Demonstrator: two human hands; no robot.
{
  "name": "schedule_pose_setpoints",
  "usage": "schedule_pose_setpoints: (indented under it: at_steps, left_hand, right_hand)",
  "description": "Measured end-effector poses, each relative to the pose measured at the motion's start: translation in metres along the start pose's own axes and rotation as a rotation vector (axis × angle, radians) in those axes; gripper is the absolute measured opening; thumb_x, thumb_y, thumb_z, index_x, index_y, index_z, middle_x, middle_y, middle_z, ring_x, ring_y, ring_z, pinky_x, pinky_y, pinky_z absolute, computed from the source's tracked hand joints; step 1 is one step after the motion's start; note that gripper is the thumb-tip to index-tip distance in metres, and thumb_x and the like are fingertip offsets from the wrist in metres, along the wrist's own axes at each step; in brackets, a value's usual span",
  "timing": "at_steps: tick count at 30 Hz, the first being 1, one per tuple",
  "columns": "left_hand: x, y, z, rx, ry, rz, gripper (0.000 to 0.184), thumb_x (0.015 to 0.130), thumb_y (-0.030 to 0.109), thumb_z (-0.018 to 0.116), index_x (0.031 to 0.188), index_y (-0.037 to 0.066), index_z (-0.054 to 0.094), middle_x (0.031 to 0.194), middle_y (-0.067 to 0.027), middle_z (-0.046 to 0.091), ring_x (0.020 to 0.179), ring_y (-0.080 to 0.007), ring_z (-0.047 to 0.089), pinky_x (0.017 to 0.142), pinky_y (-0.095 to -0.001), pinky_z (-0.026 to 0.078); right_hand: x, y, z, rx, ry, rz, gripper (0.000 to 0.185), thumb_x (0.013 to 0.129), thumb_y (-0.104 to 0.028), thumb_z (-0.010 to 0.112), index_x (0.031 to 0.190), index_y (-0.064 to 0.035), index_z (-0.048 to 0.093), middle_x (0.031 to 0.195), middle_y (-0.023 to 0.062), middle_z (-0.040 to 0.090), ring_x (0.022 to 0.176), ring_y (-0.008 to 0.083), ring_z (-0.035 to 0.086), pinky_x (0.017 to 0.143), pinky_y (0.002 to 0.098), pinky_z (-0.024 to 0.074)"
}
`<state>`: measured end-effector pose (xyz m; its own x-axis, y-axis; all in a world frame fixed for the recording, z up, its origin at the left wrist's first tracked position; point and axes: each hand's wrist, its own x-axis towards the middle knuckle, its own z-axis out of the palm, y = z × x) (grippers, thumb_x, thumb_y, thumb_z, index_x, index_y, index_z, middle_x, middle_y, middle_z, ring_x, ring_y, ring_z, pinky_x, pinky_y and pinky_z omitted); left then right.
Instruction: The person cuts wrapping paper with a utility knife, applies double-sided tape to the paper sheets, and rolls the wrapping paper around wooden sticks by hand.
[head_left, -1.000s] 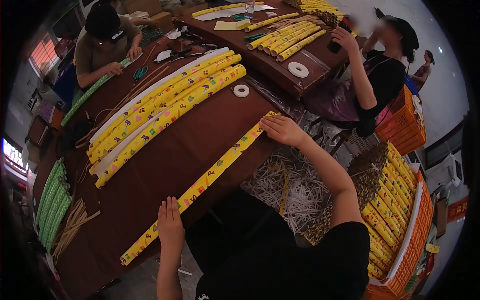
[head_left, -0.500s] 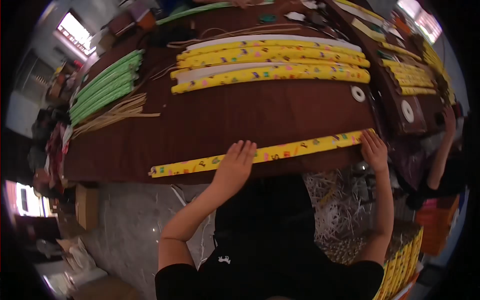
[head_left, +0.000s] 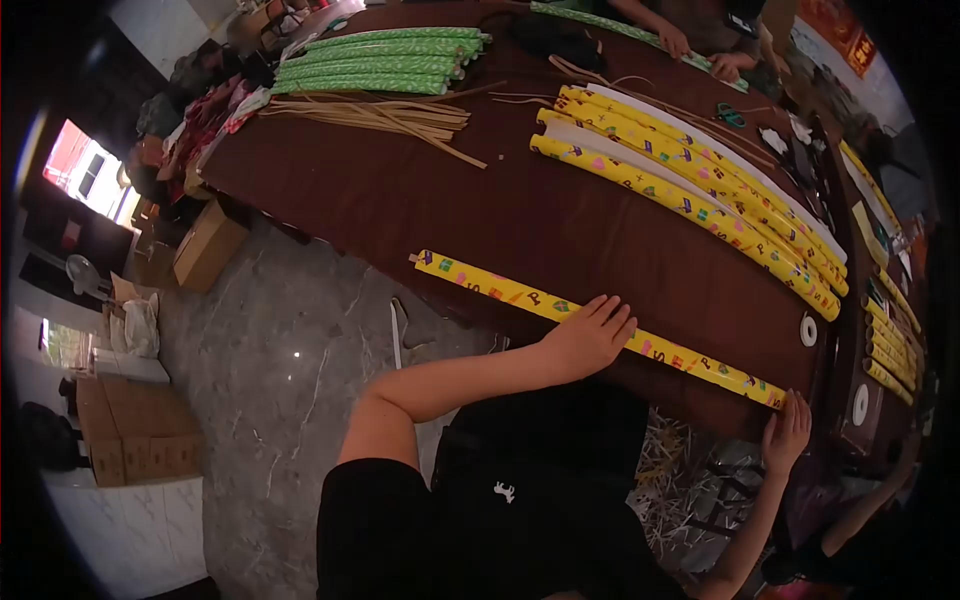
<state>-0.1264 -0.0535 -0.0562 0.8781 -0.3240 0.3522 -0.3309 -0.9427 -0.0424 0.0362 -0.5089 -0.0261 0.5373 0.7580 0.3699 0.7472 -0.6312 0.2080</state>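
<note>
A thin yellow roll of patterned wrapping paper point(head_left: 490, 283) lies along the near edge of the brown-covered table. My left hand point(head_left: 592, 338) rests flat across its middle, fingers stretched out over the paper. At the roll's right end, my right hand point(head_left: 787, 430) touches the tip with extended fingers. A small brown end of something point(head_left: 413, 258) pokes out of the roll's left end. Farther back lies a stack of thicker yellow wrapping paper rolls point(head_left: 690, 205), with white undersides showing.
Green rolls point(head_left: 380, 62) and flat brown strips point(head_left: 370, 118) lie at the far left. A white tape roll point(head_left: 808, 329) sits near the right edge. Across the table, another person's hands point(head_left: 700, 55) hold a green roll. Paper shreds point(head_left: 670, 480) litter the floor.
My view has turned left, so the table appears tilted and shifted right. Both hands remain on the same yellow roll, the left across its middle, the right at its end.
</note>
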Motion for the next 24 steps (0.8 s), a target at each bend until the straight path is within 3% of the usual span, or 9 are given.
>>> schedule_pose_setpoints:
  at_steps: [3, 6, 8, 11, 15, 19, 24]
  left_hand:
    - [0.002, 0.002, 0.001, 0.007, -0.01, -0.004, 0.042, 0.09, 0.017, 0.052, 0.128, -0.002, 0.054, 0.133, -0.0193, 0.056, 0.126, -0.0357, 0.052, 0.109, -0.0465, 0.039]
    - [0.003, 0.004, 0.002, 0.016, -0.027, -0.016, 0.042, 0.091, 0.018, 0.052, 0.127, -0.002, 0.055, 0.132, -0.0201, 0.056, 0.125, -0.0367, 0.053, 0.108, -0.0467, 0.039]
    - [0.003, 0.004, 0.002, 0.019, -0.03, -0.024, 0.042, 0.09, 0.019, 0.052, 0.126, -0.002, 0.055, 0.132, -0.0206, 0.057, 0.125, -0.0372, 0.053, 0.108, -0.0468, 0.039]
    - [0.001, 0.006, 0.003, 0.006, 0.002, -0.036, 0.041, 0.091, 0.019, 0.052, 0.126, -0.002, 0.056, 0.131, -0.0208, 0.057, 0.124, -0.0375, 0.053, 0.108, -0.0472, 0.039]
    - [-0.003, 0.007, 0.004, 0.012, 0.079, -0.05, 0.042, 0.091, 0.019, 0.051, 0.126, -0.002, 0.056, 0.13, -0.0204, 0.058, 0.124, -0.0373, 0.053, 0.107, -0.0476, 0.039]
    - [-0.004, 0.007, 0.007, 0.027, 0.149, -0.041, 0.044, 0.091, 0.02, 0.049, 0.126, -0.004, 0.057, 0.128, -0.0222, 0.059, 0.123, -0.0388, 0.054, 0.107, -0.0484, 0.039]
    - [-0.004, 0.006, 0.007, 0.011, 0.122, -0.04, 0.045, 0.091, 0.02, 0.049, 0.129, -0.003, 0.055, 0.13, -0.0214, 0.057, 0.125, -0.0382, 0.052, 0.108, -0.0483, 0.038]
  right_hand:
    - [0.042, -0.044, -0.021, 0.02, -0.048, -0.024, 0.061, 0.082, -0.012, 0.065, 0.139, -0.0047, 0.046, 0.142, 0.014, 0.048, 0.134, 0.0338, 0.043, 0.113, 0.0473, 0.0318]
    - [0.075, -0.087, -0.022, 0.185, -0.213, -0.049, 0.063, 0.081, -0.014, 0.069, 0.138, -0.0053, 0.046, 0.142, 0.0128, 0.049, 0.134, 0.032, 0.044, 0.113, 0.0475, 0.0331]
    - [0.087, -0.104, -0.017, 0.224, -0.222, -0.09, 0.059, 0.082, -0.011, 0.067, 0.137, -0.0055, 0.048, 0.142, 0.012, 0.049, 0.133, 0.0308, 0.046, 0.11, 0.0478, 0.0364]
    - [0.088, -0.115, -0.003, 0.186, -0.202, -0.204, 0.055, 0.084, 0.001, 0.054, 0.139, -0.0066, 0.048, 0.141, 0.0136, 0.05, 0.129, 0.0331, 0.049, 0.104, 0.0483, 0.042]
    - [0.084, -0.121, 0.005, 0.11, -0.14, -0.214, 0.05, 0.088, -0.002, 0.053, 0.137, -0.009, 0.05, 0.139, 0.0145, 0.051, 0.125, 0.0351, 0.053, 0.102, 0.0492, 0.0438]
    - [0.083, -0.127, 0.005, 0.104, -0.112, -0.197, 0.053, 0.086, 0.003, 0.05, 0.138, -0.0118, 0.051, 0.14, 0.0162, 0.05, 0.127, 0.0377, 0.051, 0.102, 0.0503, 0.0434]
    - [0.079, -0.131, 0.011, 0.078, -0.08, -0.166, 0.053, 0.087, 0.004, 0.048, 0.138, -0.0123, 0.052, 0.141, 0.0163, 0.049, 0.129, 0.038, 0.049, 0.104, 0.0509, 0.0423]
